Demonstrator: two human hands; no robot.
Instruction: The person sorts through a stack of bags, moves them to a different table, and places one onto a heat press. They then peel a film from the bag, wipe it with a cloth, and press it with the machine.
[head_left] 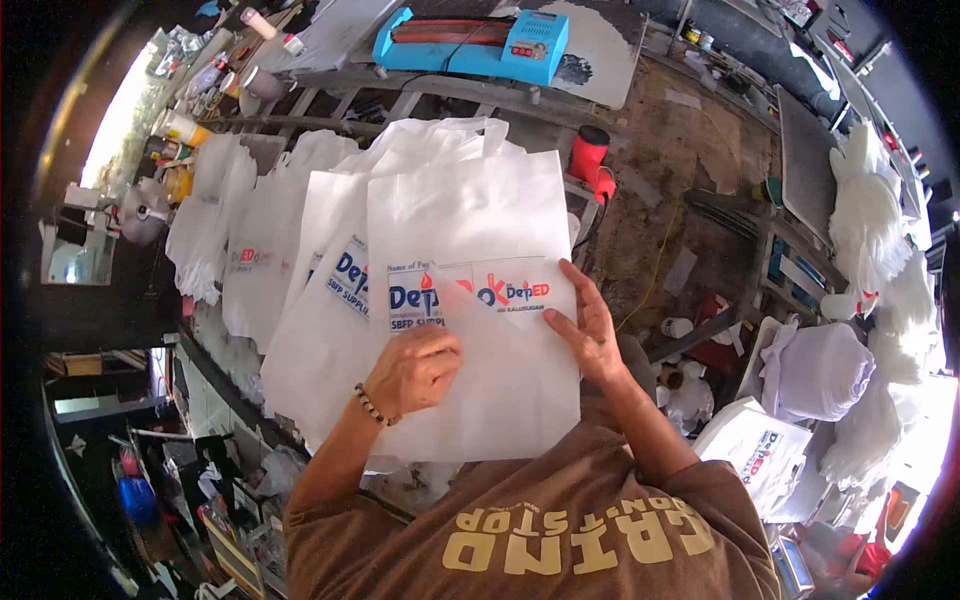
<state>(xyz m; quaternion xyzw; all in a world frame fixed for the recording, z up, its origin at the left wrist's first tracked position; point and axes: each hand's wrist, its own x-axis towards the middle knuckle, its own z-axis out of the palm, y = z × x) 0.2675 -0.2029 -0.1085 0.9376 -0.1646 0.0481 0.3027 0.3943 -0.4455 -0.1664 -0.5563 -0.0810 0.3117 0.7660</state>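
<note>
In front of me lies a white bag (470, 410), top of a stack, with a blue and red "DepED" print (413, 296) on its front. My left hand (415, 370), wearing a beaded bracelet (368, 405), is closed in a pinch over the print's lower part. From its fingers a thin, see-through printed film (505, 290) runs slantwise to the right, partly lifted off the bag. My right hand (588, 328) rests at the bag's right edge, thumb and forefinger apart, touching the film's right end. The pinched corner is hidden by my left fingers.
More white printed bags (260, 250) lie to the left. Behind the stack stands a red cup-shaped device (590, 150) with a cord. A blue machine (470, 45) sits on the far table. At right are a white roll (820, 370) and a printed bag (755, 455).
</note>
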